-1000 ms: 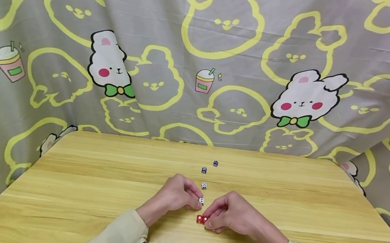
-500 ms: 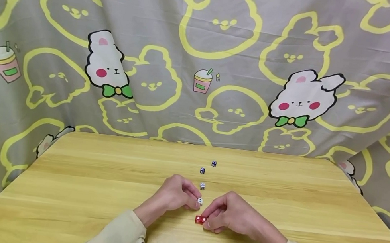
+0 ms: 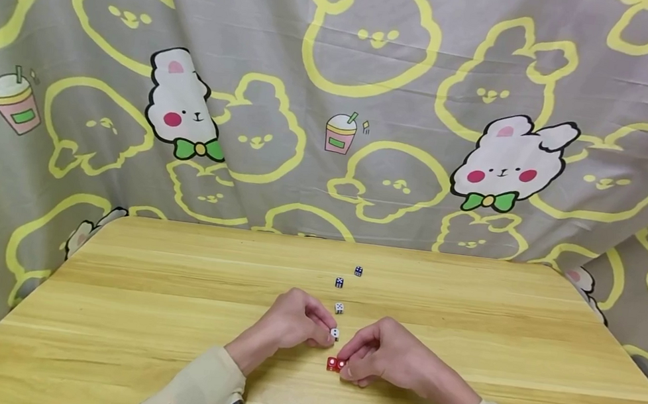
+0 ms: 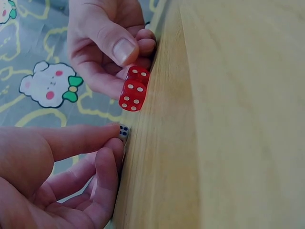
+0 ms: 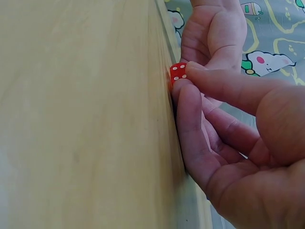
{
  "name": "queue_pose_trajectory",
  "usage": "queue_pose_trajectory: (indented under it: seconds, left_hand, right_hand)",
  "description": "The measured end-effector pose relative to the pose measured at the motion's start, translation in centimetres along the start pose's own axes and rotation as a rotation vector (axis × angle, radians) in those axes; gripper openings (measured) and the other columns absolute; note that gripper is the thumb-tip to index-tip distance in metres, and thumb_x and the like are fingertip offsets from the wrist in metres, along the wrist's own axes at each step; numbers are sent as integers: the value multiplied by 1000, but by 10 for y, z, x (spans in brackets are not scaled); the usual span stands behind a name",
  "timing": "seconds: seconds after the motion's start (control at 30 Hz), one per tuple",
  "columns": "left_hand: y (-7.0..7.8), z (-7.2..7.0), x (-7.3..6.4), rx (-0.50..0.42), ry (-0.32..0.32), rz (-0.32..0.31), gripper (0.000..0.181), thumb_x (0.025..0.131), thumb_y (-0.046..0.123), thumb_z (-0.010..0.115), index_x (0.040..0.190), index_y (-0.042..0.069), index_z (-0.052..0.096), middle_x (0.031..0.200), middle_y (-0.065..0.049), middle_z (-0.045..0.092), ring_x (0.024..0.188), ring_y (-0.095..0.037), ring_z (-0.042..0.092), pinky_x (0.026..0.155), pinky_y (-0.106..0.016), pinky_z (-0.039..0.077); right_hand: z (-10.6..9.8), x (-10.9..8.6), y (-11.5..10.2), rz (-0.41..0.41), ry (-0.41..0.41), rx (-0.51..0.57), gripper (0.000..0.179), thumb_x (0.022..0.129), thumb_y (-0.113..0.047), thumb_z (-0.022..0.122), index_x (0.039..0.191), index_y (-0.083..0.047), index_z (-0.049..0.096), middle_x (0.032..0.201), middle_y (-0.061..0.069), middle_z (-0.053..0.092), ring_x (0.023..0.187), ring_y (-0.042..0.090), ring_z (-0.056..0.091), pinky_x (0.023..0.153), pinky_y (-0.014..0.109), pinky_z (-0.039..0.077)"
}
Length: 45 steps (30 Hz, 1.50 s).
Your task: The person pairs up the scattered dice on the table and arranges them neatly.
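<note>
My left hand (image 3: 298,319) pinches a white die (image 3: 335,333) between thumb and finger at the table. In the left wrist view that white die (image 4: 124,130) shows dark pips past the fingertips. Closer to me, my right hand (image 3: 387,356) pinches a red die (image 3: 342,365) with white pips. A second red die (image 3: 331,363) sits right against its left side, outside the right fingers. Both hands are near the table's middle line, a short gap apart. The right wrist view has a red die (image 5: 178,72) at the right thumb and fingertip.
Beyond the hands, another white die (image 3: 338,308) lies on the wooden table (image 3: 168,304). Farther back are two dark blue dice (image 3: 339,283), the rear one slightly right. A grey curtain (image 3: 281,50) with cartoon prints hangs along the back edge and both sides.
</note>
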<state>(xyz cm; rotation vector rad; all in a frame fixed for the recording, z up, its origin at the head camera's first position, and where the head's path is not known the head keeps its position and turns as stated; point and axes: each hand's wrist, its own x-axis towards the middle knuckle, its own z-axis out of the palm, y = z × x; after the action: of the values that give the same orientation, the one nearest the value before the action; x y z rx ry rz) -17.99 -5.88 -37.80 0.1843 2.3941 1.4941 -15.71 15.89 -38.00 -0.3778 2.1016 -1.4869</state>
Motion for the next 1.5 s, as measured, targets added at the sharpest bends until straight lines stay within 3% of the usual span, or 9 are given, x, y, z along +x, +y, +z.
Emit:
queue_pose_trajectory:
  seconds: [0.27,0.6,0.73,1.0,1.23,1.5]
  left_hand:
    - [1,-1,0,1,-4,4,16,77,2,90,89,7,80,77,-2,77,65,-11,68,63,-26,57]
    - [2,-1,0,6,-3,-11,16,77,4,91,88,9,80,77,-2,77,64,-12,67,61,-25,55]
    - [2,-1,0,2,-6,-20,16,76,3,91,87,9,80,76,-2,77,65,-12,67,62,-25,55]
    - [0,-1,0,-13,-8,-16,16,77,3,91,86,9,80,76,-2,77,64,-13,67,62,-26,56]
    - [0,0,0,-8,-12,-17,15,77,3,91,87,9,80,76,-2,77,64,-12,67,61,-25,55]
    - [1,0,0,11,-6,-23,15,78,5,92,88,9,80,76,-2,77,65,-12,67,61,-25,54]
  right_hand:
    - [-5,-1,-2,3,-5,20,20,87,-8,85,103,3,78,86,9,80,70,14,70,68,30,63]
    - [-17,0,-3,6,135,-125,24,88,-16,85,107,-2,78,84,5,75,74,17,68,67,35,61]
    - [-22,3,-5,-3,186,-137,26,88,-15,85,109,-2,77,86,6,74,75,17,68,67,34,61]
    - [-27,13,-9,3,280,-180,30,88,-13,84,116,-4,77,94,7,73,77,18,64,62,27,55]
    - [-25,26,-14,39,354,-248,26,87,-12,86,112,-9,78,91,6,70,73,18,62,61,28,53]
    - [-22,39,-20,41,354,-332,30,85,-11,89,112,-7,79,85,4,71,65,17,61,59,28,50]
